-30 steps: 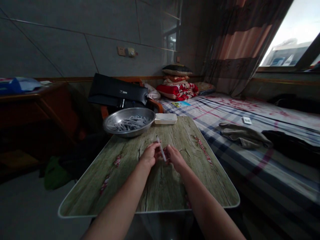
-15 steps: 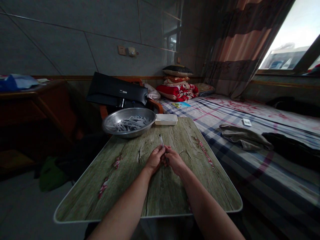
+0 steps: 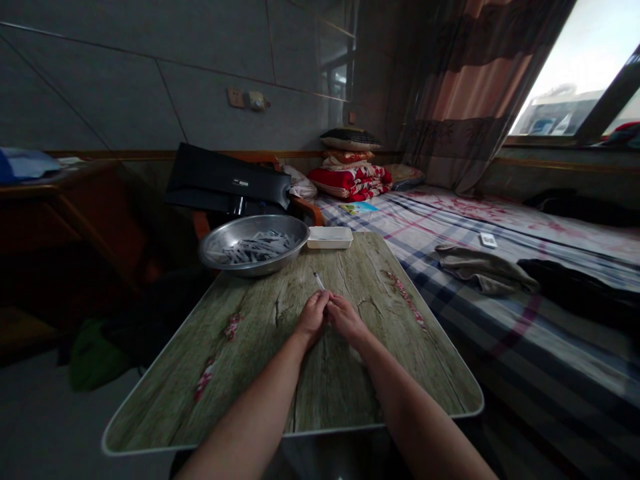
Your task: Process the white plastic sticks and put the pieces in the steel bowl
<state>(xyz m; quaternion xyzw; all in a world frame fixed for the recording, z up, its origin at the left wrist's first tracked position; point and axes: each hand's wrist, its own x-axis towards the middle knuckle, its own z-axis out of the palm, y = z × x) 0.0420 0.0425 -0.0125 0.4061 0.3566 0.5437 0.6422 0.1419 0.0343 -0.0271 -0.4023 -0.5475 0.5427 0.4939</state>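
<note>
Over the middle of the table (image 3: 260, 373), my two hands meet with closed fingers. A slim pen (image 3: 319, 281) with a whitish barrel and a dark tip sticks up from between them, leaning a little left. My left hand (image 3: 313, 317) grips its lower part. Close against it, my right hand (image 3: 346, 319) has its fingertips pinched at the same lower end, which the fingers hide. Beyond them at the back left stands a metal basin (image 3: 290, 252) holding many slim whitish and dark pieces. Beside the basin is a white plastic tray (image 3: 330, 244), its contents hard to make out.
Right of the table is a bed with a checked sheet (image 3: 425, 293), bearing a grey cloth (image 3: 483, 270), a small white card-like item (image 3: 488, 240) and folded red bedding (image 3: 353, 181). A black monitor-like panel (image 3: 230, 177) leans behind the basin. A wooden desk (image 3: 95, 213) stands left.
The pen has tilted further left and less of it shows above the fingers. My right hand has closed in against the left. The view has shifted slightly.
</note>
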